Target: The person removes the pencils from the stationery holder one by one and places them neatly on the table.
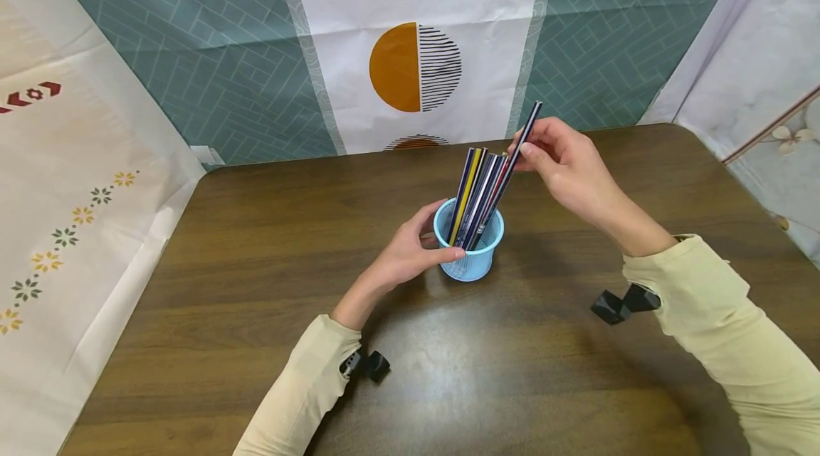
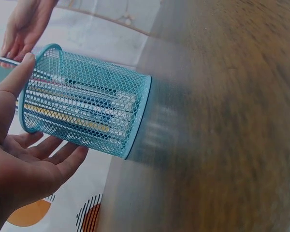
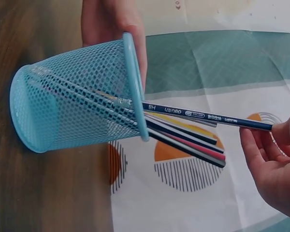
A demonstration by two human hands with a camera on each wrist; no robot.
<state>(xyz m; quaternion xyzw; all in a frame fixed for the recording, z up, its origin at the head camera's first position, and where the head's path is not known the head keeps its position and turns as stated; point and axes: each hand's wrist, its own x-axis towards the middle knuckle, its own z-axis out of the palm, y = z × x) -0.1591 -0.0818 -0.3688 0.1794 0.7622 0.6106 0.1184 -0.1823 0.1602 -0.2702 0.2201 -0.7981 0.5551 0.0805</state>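
Note:
A light blue mesh pencil cup (image 1: 468, 269) stands upright on the table. My left hand (image 1: 410, 250) holds it near the rim, thumb on the near side and fingers around the far side. Several pencils (image 1: 470, 189) lean in the cup, dark blue, yellow, white and red among them. Between thumb and fingers, my right hand (image 1: 573, 170) pinches the upper part of a dark blue pencil (image 3: 183, 112) marked HB. This pencil sits higher than the others, and its lower end is still within the cup, seen through the mesh in the right wrist view.
The brown wooden table (image 1: 269, 228) extends on all sides of the cup. Behind it hangs a green and white cloth (image 1: 346, 50) with orange circles. Pale patterned cloths hang at left and right. Each sleeve carries a small black wrist camera (image 1: 378, 367).

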